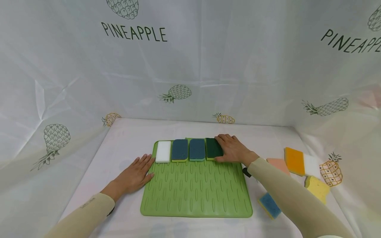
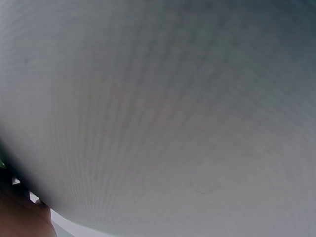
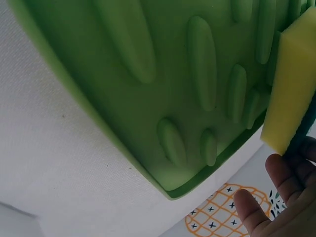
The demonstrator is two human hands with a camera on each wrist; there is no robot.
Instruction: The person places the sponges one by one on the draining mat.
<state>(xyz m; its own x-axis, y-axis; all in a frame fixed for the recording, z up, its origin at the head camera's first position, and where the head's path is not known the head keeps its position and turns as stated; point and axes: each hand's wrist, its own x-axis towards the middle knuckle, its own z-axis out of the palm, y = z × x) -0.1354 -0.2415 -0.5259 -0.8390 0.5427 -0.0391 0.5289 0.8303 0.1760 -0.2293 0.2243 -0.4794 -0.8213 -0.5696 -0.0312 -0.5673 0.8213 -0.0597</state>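
Observation:
A green ridged drying mat (image 1: 196, 191) lies on the white-covered table. Along its far edge sit a white sponge (image 1: 163, 152), two dark blue scrub sponges, the left one (image 1: 180, 149) beside the right one (image 1: 197, 148), and a dark green scrub sponge (image 1: 213, 147). My right hand (image 1: 232, 148) holds the dark green one at its right side, thumb by the near corner, fingers by the far one. In the right wrist view this sponge (image 3: 291, 84) shows its yellow foam side. My left hand (image 1: 135, 175) rests flat with spread fingers at the mat's left edge.
To the right, around my right forearm, lie a pink sponge (image 1: 278, 164), an orange sponge (image 1: 294, 161), a white sponge (image 1: 311, 165), a yellow sponge (image 1: 317, 188) and a blue-topped sponge (image 1: 270, 205). A pineapple-print sheet (image 1: 190, 66) hangs behind the table.

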